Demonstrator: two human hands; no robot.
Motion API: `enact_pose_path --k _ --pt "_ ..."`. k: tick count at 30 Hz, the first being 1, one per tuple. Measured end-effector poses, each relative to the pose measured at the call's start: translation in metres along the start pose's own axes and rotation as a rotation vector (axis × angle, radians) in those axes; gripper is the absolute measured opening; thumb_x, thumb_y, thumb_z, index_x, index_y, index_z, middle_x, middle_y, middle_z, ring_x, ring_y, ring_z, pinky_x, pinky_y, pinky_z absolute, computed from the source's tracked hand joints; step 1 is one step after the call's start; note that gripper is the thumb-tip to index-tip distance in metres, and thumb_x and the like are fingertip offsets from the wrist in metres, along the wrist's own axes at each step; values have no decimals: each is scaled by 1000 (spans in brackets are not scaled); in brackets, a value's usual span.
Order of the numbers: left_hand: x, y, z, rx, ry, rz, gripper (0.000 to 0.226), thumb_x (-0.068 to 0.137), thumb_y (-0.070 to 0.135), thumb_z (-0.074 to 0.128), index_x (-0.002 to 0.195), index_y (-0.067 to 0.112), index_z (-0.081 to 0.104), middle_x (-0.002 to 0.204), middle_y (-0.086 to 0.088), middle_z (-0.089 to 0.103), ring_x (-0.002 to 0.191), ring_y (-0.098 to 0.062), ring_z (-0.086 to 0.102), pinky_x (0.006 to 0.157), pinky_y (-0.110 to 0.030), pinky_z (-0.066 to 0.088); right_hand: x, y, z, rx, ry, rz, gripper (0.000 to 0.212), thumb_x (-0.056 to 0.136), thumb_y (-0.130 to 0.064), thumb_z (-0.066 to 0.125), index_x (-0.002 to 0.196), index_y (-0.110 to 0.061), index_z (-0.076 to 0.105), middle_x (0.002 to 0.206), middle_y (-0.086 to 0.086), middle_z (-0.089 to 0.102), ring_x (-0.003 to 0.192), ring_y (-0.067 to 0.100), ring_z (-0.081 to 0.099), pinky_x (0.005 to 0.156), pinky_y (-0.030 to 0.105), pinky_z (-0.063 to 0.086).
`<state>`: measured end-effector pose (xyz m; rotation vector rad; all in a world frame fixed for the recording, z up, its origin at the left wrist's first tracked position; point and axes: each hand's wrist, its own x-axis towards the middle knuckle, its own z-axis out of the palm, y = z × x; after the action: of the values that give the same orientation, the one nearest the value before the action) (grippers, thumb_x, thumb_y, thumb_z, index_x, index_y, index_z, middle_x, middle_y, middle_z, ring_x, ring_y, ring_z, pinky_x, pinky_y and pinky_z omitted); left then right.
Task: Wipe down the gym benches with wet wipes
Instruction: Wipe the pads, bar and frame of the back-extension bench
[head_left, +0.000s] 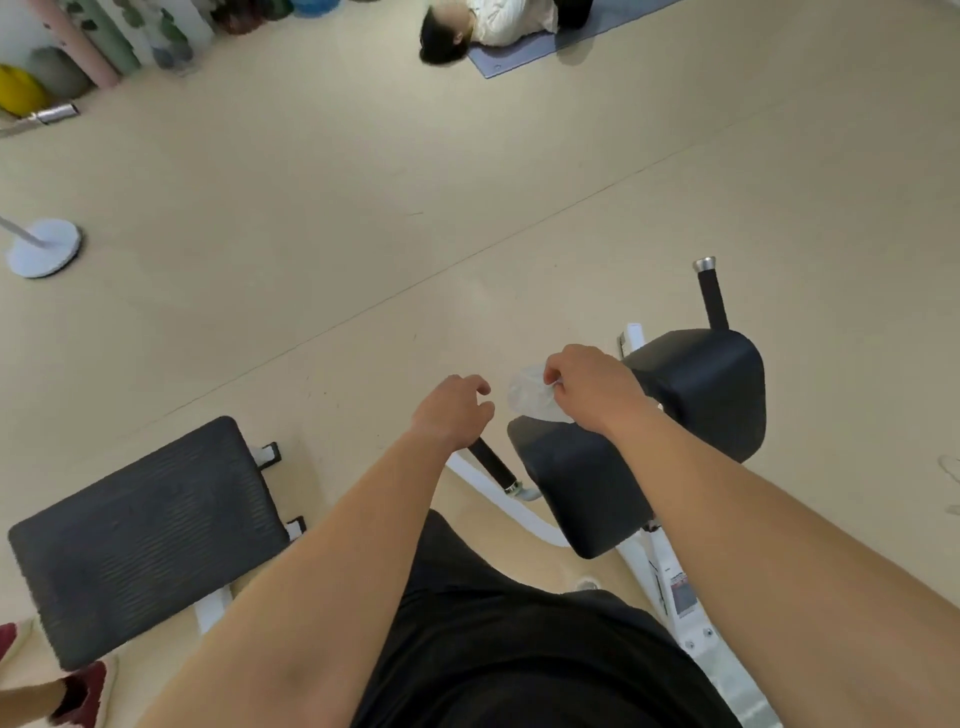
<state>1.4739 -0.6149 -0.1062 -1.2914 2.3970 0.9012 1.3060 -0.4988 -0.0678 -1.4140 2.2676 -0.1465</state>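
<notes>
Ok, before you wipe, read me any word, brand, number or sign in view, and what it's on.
No text in this view can be read.
The sticker on the machine's white frame: it carries print, but too small and blurred to read.
The black pad: no lettering shows.
The wet wipe pinched in the right hand: no print shows.

Beige floor (363, 208): a person (488, 23) lies on a blue-grey mat (524, 52), top; rolled mats (88, 41) and yellow ball (18, 91), upper left; white round stand base (47, 247), left; red shoe (83, 693), lower left.
</notes>
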Motion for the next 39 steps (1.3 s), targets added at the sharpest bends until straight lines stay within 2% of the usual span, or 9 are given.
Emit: enact_pose_path --k 8,11,16,21,26,29,34,36,39 --pt "79 -55 -72 222 -219 320 38 98 33 52 136 24 54 131 -2 54 106 -20 58 94 -38 47 46 -80 10 184 101 378 27 99 -8 50 116 -23 64 117 -1 60 101 19 59 91 33 51" --pt "93 -81 -87 291 -267 373 40 99 34 51 137 24 53 133 -1 54 116 -21 56 95 -37 46 43 -101 16 223 129 468 27 98 -7 50 114 -23 65 116 -1 61 107 20 58 94 34 50" --pt "100 -94 -87 283 -316 459 41 100 33 51 140 23 50 134 -1 54 117 -21 56 96 -38 47 37 -114 38 306 164 604 25 99 -10 51 111 -27 67 116 -4 63 105 18 62 96 35 53" --pt "89 -100 -75 246 -381 573 50 99 30 54 148 26 42 133 0 56 113 -19 58 93 -34 47 35 -126 60 446 201 695 24 100 -11 52 112 -23 69 115 -1 68 99 18 65 95 34 54" --pt "86 -103 -61 212 -379 595 56 99 33 55 152 33 35 131 3 54 97 -16 58 83 -35 51 36 -133 79 533 293 711 26 96 -10 56 117 -21 65 110 -2 70 94 19 65 88 36 56" --pt "87 -106 -47 160 -366 599 53 99 36 56 150 36 39 125 3 56 95 -14 60 86 -35 51 37 -133 97 620 299 723 31 94 -11 61 123 -22 62 108 -2 70 89 18 65 83 39 58" --pt "90 -114 -16 105 -376 609 55 98 37 59 150 37 39 115 5 59 91 -13 58 83 -31 49 32 -129 139 720 316 744 29 93 -13 63 120 -24 65 103 -5 71 88 14 64 85 37 57" --pt "89 -119 -4 84 -395 597 43 98 36 60 140 35 54 109 6 62 91 -13 60 82 -33 52 28 -132 155 766 326 778 31 93 -13 63 121 -26 65 99 -7 69 87 14 64 83 38 57" --pt "89 -128 14 104 -398 600 19 97 34 61 107 25 73 103 7 69 85 -11 63 76 -35 53 24 -143 178 809 352 824 31 95 -17 63 123 -29 64 99 -9 65 89 13 63 86 38 56"
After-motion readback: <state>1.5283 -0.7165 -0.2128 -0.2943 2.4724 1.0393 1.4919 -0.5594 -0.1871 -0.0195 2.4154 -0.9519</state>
